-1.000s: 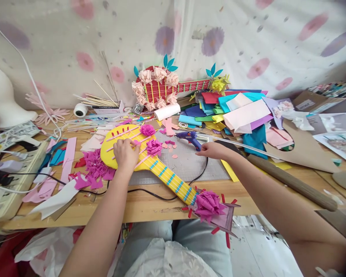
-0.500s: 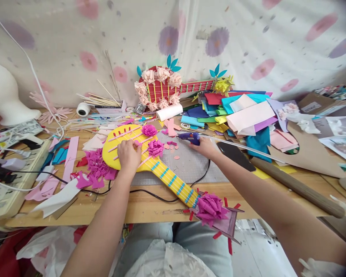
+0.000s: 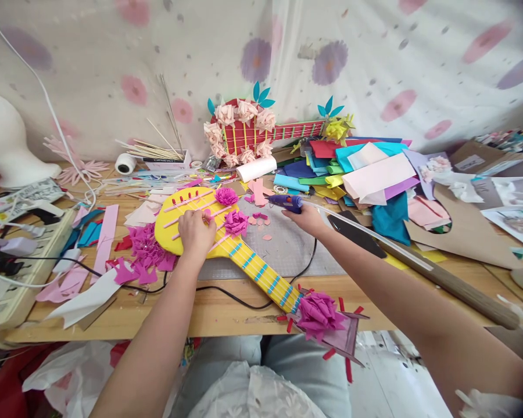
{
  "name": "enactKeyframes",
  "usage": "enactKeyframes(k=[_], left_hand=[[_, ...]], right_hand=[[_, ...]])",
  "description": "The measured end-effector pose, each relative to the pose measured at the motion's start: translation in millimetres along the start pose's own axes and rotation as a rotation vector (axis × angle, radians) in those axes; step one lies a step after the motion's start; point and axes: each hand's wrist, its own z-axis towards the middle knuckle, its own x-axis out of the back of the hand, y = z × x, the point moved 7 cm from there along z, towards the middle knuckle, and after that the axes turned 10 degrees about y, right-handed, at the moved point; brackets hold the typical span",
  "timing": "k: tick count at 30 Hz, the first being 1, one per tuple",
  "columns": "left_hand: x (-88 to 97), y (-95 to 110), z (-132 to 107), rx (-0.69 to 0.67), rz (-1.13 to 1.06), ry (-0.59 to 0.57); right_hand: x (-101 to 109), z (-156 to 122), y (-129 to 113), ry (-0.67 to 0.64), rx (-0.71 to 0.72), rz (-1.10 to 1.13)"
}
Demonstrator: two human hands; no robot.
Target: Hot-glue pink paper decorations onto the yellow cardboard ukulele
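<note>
A yellow foam guitar [image 3: 226, 244] with pink strips and magenta paper flowers lies across the wooden table [image 3: 226, 313], its neck running toward me. My left hand [image 3: 196, 232] rests on the guitar's body, fingers curled and pressing a small pink piece against it. My right hand [image 3: 305, 217] is closed around a blue glue gun [image 3: 285, 201], held just above the grey cutting mat [image 3: 283, 244] with its nozzle pointing left. A long clear glue stick [image 3: 366, 232] sticks out behind the gun to the right.
A stack of coloured foam sheets [image 3: 361, 168] lies at the back right, with a red craft guitar [image 3: 253, 136] leaning on the curtain. Pink scraps and a power strip [image 3: 21, 261] crowd the left. A wooden rod [image 3: 453, 284] and cardboard [image 3: 462, 226] lie right. A black cable [image 3: 226, 293] crosses the front.
My right hand reached the glue gun on the mat, closed on it and lifted it slightly. My left hand has stayed on the guitar body.
</note>
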Motion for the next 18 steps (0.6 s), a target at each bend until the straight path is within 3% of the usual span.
enactKeyframes(k=[4,9,13,18], left_hand=[[3.7,0.7,3.6,0.025,-0.105,0.007],[-1.2,1.1,6.5,0.206,-0.412,-0.076],[-7.7,6.5,3.9,0.302,-0.645,-0.123],[-12.8,8.4,3.5,0.326,-0.669,-0.174]], right_hand=[[12.0,-1.5,-16.8,-0.048,0.047,0.199],[17.1,-8.4,-50.9,-0.223,0.112,0.438],[14.5,-16.9,-81.2,-0.299,0.199,0.404],[8.6,-22.0,-106.1,-0.313,0.309,0.408]])
